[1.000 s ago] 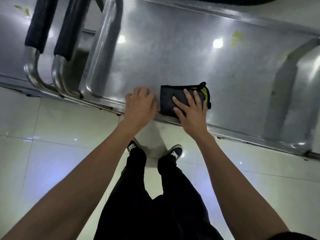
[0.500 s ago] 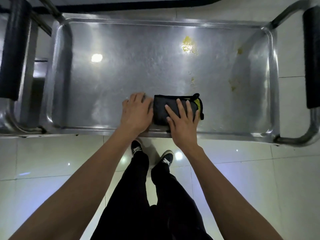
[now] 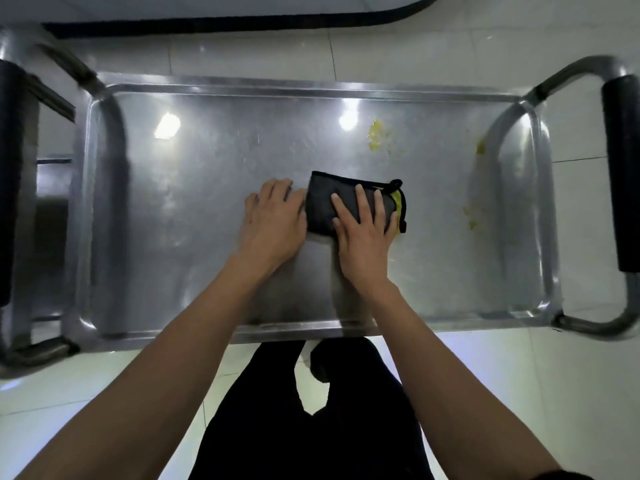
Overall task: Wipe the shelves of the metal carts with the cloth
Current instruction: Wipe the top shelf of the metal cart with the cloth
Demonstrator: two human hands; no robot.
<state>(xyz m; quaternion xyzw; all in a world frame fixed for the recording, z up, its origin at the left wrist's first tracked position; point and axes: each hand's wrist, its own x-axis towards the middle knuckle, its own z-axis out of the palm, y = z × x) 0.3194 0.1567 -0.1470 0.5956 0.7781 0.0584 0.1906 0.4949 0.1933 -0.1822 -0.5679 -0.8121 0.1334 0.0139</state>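
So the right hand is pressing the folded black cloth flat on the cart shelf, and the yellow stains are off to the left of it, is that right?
Not quite. The head view shows the right hand pressing the folded black cloth flat on the cart shelf, but the yellow stains lie to the right of it and farther back, not to the left.

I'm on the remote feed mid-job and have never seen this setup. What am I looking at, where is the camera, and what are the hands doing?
No machine here: a person works bare-handed. The one picture comes from a camera worn on the person's head, looking down past the forearms at a metal cart's top shelf, a shallow steel tray with raised rims. The right hand presses flat on a folded black cloth with a yellow edge; nothing is gripped. The left hand lies beside the cloth on the shelf, its fingers somewhat bent. Yellow smears sit farther back and to the right, not yet wiped. Black-padded handles stand at the cart's ends.
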